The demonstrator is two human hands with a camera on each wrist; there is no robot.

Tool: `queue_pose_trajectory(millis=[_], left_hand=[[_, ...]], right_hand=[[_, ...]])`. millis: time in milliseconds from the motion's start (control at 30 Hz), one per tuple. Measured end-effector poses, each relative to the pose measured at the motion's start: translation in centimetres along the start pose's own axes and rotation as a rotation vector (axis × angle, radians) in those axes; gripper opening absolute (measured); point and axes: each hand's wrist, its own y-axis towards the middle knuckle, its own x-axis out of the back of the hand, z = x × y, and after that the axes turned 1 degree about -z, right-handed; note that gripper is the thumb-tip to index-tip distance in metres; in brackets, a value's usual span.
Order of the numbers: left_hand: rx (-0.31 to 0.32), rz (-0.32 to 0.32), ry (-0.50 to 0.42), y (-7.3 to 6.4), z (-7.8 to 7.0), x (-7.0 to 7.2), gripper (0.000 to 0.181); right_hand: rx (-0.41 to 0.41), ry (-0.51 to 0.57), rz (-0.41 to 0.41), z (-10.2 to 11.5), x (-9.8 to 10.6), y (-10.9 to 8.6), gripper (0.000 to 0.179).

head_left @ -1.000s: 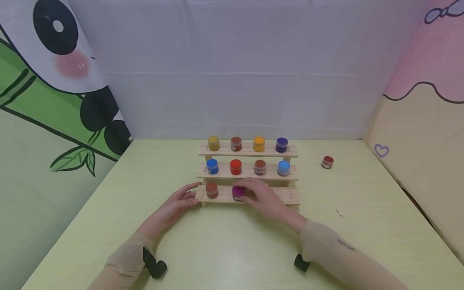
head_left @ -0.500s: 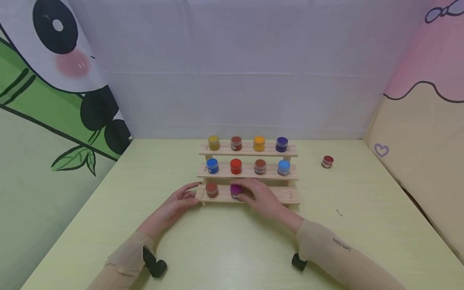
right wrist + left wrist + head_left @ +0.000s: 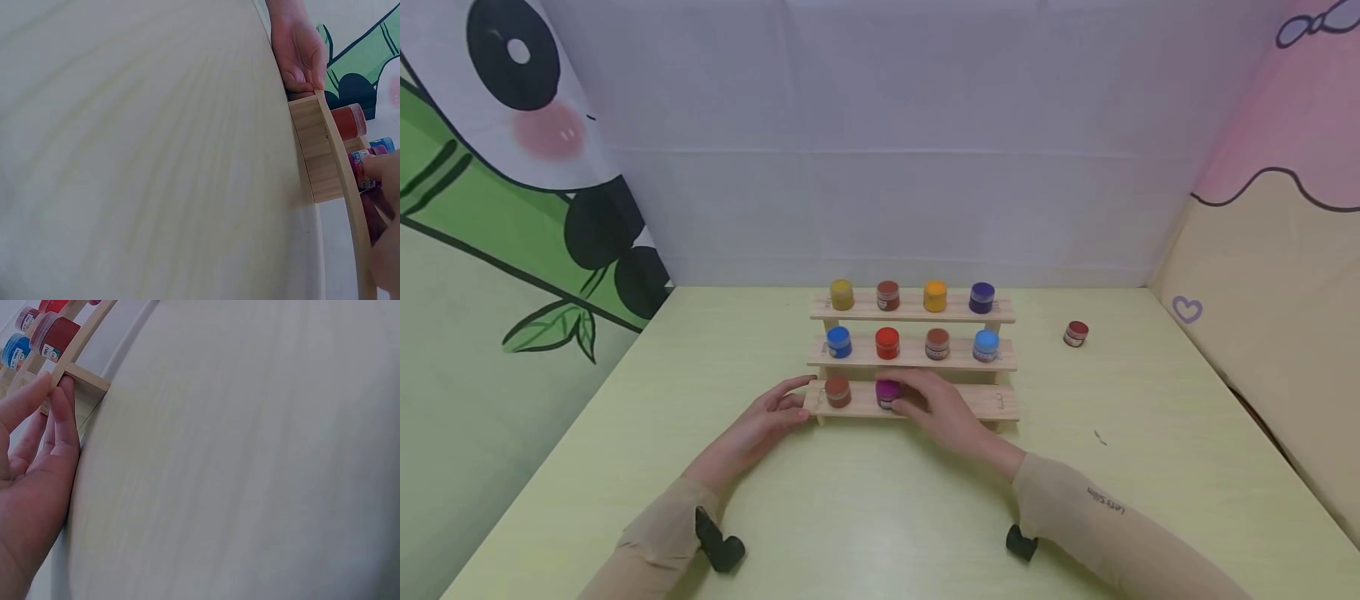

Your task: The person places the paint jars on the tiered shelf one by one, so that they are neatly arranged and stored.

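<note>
A three-tier wooden rack [image 3: 955, 402] carries small paint jars in rows. My left hand [image 3: 769, 423] holds the left end of the lowest shelf; in the left wrist view its thumb and fingers [image 3: 61, 419] pinch the shelf's edge. A purple paint jar [image 3: 887, 395] stands upright on that shelf, between the thumb and fingers of my right hand [image 3: 946, 410]. To its left sits a brown paint jar [image 3: 838, 392], untouched. The right wrist view shows the purple jar's label partly behind my thumb.
Several jars fill the middle shelf, among them a red jar [image 3: 887, 343], and several more the top shelf, such as an orange jar [image 3: 935, 297]. A dark red jar [image 3: 1076, 334] stands on the table [image 3: 880, 517] right of the rack. A white backdrop [image 3: 895, 183] rises behind.
My right hand has shifted the purple jar slightly left along the lowest shelf and now keeps it there. The left hand has stayed on the shelf's end.
</note>
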Motion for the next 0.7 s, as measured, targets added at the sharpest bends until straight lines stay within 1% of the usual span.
queue_pose_trajectory(millis=[300, 467, 700], left_hand=[[0.03, -0.012, -0.001, 0.07, -0.15, -0.13, 0.065], [0.022, -0.006, 0.002, 0.13, -0.13, -0.09, 0.065], [0.016, 0.004, 0.008, 0.23, 0.09, 0.0, 0.066]], right_hand=[[-0.008, 0.013, 0.008, -0.2, 0.09, 0.07, 0.046], [-0.001, 0.016, 0.008, -0.28, 0.06, 0.08, 0.046], [-0.016, 0.005, 0.021, -0.39, 0.0, 0.04, 0.045]])
